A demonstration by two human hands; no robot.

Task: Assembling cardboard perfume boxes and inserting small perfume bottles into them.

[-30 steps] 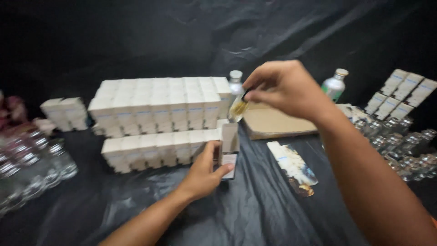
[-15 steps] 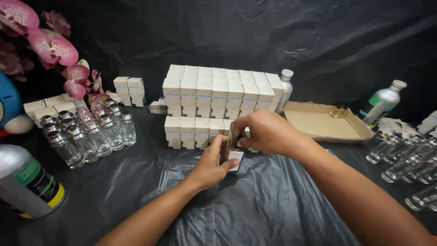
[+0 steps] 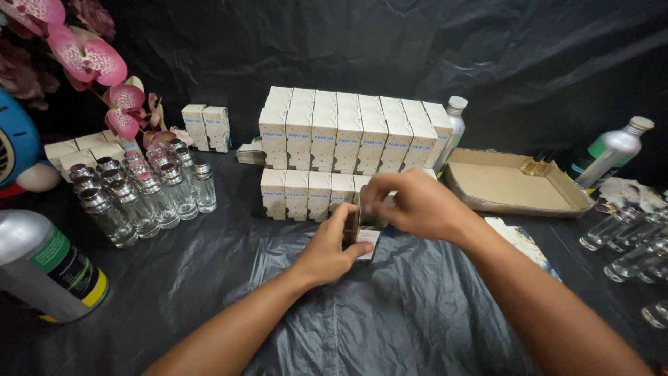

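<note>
Near the stacked white boxes [image 3: 348, 143], left hand [image 3: 334, 244] is gripping a small box [image 3: 363, 240] upright, steadying it; right hand [image 3: 417, 205] is pinching its top.

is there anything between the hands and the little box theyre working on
Nothing visible. The left hand already has its grip on the small box, and the right hand sits over the box's top, touching it. The rows of white boxes stand just behind, not between.
</note>
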